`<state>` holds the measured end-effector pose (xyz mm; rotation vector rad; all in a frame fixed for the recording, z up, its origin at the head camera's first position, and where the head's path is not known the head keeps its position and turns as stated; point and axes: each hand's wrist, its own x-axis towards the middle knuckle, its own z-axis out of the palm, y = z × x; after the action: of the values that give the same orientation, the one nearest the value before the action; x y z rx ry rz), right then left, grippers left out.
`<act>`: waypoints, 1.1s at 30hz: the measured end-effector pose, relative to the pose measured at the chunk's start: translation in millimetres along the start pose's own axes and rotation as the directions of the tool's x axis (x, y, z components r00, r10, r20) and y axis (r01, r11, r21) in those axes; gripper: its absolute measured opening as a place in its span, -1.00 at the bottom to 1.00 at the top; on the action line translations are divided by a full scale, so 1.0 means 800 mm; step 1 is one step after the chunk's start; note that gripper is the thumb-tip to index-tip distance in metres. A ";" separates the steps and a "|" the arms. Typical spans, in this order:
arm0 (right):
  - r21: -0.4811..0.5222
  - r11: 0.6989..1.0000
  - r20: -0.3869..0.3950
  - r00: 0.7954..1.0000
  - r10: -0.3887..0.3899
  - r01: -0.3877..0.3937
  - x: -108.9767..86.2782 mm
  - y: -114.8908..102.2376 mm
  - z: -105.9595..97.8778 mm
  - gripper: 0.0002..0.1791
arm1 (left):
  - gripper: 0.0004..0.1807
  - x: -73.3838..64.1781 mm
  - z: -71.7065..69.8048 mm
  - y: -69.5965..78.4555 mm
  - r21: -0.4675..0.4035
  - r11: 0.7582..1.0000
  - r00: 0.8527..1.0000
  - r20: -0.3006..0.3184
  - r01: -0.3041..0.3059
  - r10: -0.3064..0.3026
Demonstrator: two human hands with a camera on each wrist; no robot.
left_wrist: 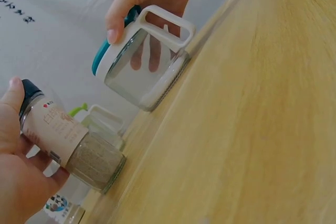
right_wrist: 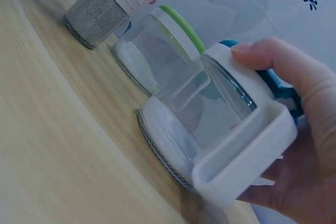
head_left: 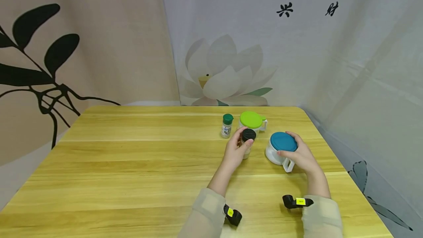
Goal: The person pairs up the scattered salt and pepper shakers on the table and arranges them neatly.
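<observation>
Head view: left grip (head_left: 236, 151) clasps the black-capped shaker (head_left: 249, 134), right grip (head_left: 302, 154) the blue-lidded jar (head_left: 280, 144).

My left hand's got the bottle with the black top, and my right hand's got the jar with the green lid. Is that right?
Not quite: the jar in your right hand has a blue lid, as the head view shows. Your left hand does hold the black-topped bottle.

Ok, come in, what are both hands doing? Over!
Left hand grips black-capped shaker. Right hand holds blue-lidded jar. Possible obstacle: green-lidded jar, behind the shaker.
</observation>
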<state>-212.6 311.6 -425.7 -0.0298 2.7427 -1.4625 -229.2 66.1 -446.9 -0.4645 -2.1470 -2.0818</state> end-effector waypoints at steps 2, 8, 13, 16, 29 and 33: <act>-0.008 1.000 -0.002 1.000 0.004 -0.004 0.000 -0.001 0.000 0.05 | -0.48 0.001 0.000 0.000 -0.005 1.000 1.000 0.007 -0.002 0.002; -0.039 0.999 -0.006 1.000 0.019 -0.019 0.000 -0.002 0.000 0.06 | -0.48 0.001 -0.002 0.000 -0.007 1.000 1.000 0.016 0.021 -0.020; -0.061 0.998 -0.002 1.000 0.024 -0.024 -0.001 -0.004 0.002 0.06 | -0.49 -0.003 -0.005 0.005 -0.024 1.000 1.000 0.016 0.016 -0.016; -0.072 0.997 -0.002 1.000 0.022 -0.022 -0.002 -0.005 0.003 0.06 | -0.49 -0.003 -0.006 0.004 -0.036 0.999 1.000 0.016 0.022 -0.021; -0.095 0.995 -0.019 1.000 0.022 -0.024 0.000 -0.008 0.004 0.09 | -0.49 0.000 -0.006 -0.001 -0.020 1.000 1.000 -0.012 0.016 -0.016; -0.104 0.994 -0.017 1.000 0.023 -0.024 0.000 -0.010 0.004 0.09 | -0.49 0.000 -0.007 0.001 -0.026 1.000 0.999 -0.027 0.018 -0.019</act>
<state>-212.8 304.5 -420.9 0.0113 2.8189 -1.3187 -229.7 60.5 -446.0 -0.4185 -2.1200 -2.1150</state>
